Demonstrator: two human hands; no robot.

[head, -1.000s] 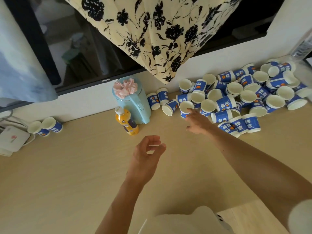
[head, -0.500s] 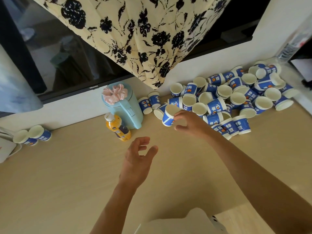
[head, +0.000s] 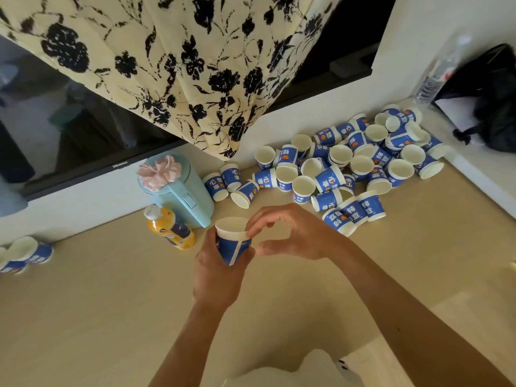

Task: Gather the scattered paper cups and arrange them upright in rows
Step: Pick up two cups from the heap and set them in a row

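**Head view: one cup in transfer.** The held paper cup (head: pixel 234 241) was mouth-up and slightly tilted, in the air just in front and to the right of the blue kettle (head: pixel 178 191), above the table (head: pixel 111 317). I judged the step to be a pass from hand to hand before standing the cup down. To do it well, I would have had the receiving hand squeeze the thin wall only lightly, low on the body so the rim stayed round. I would have had the other hand let go only once that hold was sure. Two cups (head: pixel 26 252) appeared to lie on their sides well to the left of the kettle. The orange bottle (head: pixel 170 229) sat just in front of the kettle. The main heap of cups (head: pixel 349 169) sprawled to the kettle's right along the wall, and no ordered row was yet to be seen. The bare tabletop in front of the kettle looked to me the sound place to start one, far enough from bottle and heap that a nudge would topple nothing. **Pose.** The left hand (head: pixel 217 275) stood below the cup, its back toward the camera, with fingers and thumb wrapped round the blue wall, gripping it. The right hand (head: pixel 293 233) lay to the front-right of the kettle, fingers arched, fingertips (head: pixel 251 231) at the cup's rim and thumb close below. I could not tell whether it pinched the cup or merely touched it.
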